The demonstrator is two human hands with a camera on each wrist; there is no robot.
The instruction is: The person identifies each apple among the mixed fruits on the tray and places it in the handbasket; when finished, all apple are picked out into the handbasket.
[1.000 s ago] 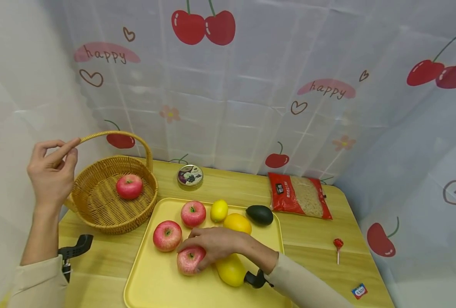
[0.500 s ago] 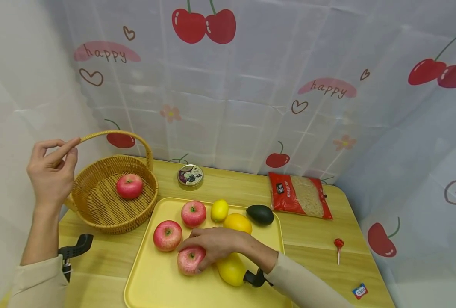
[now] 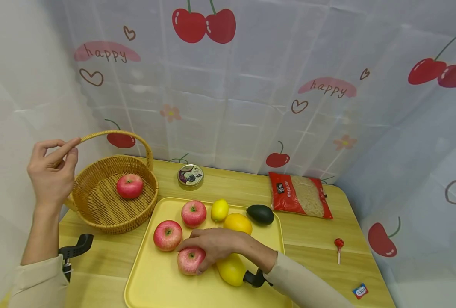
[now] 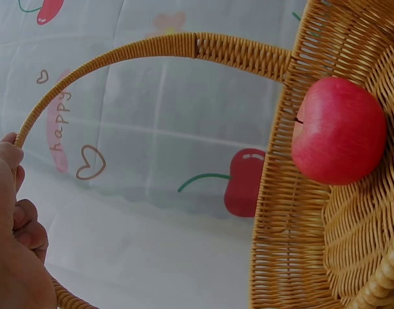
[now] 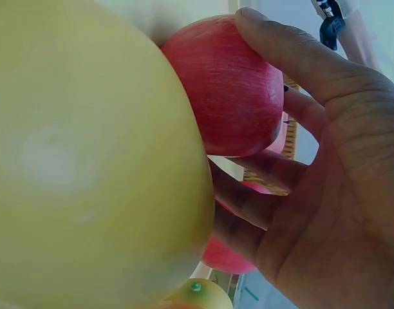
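Observation:
My left hand point(image 3: 52, 171) pinches the handle point(image 3: 135, 137) of a wicker basket point(image 3: 102, 214) between thumb and fingers. Inside the basket lies one red apple point(image 4: 342, 132). Over the yellow tray point(image 3: 158, 286), my right hand point(image 3: 220, 244) holds a pinkish-red apple point(image 3: 189, 262), thumb on its near side and fingers at its far side. The right wrist view shows the thumb on that apple point(image 5: 226, 87), while a large yellow fruit point(image 5: 87, 161) hides part of it. Two other apples, a front one point(image 3: 168, 235) and a back one point(image 3: 193, 214), lie on the tray.
Also on the tray are a lemon point(image 3: 219, 210), an orange-yellow fruit point(image 3: 238, 223) and a dark green avocado point(image 3: 260, 214). Around it stand a round tin point(image 3: 190, 175), a red food packet point(image 3: 300, 196), a lollipop point(image 3: 339, 246) and a small wrapped candy point(image 3: 360, 291). A curtain hangs behind.

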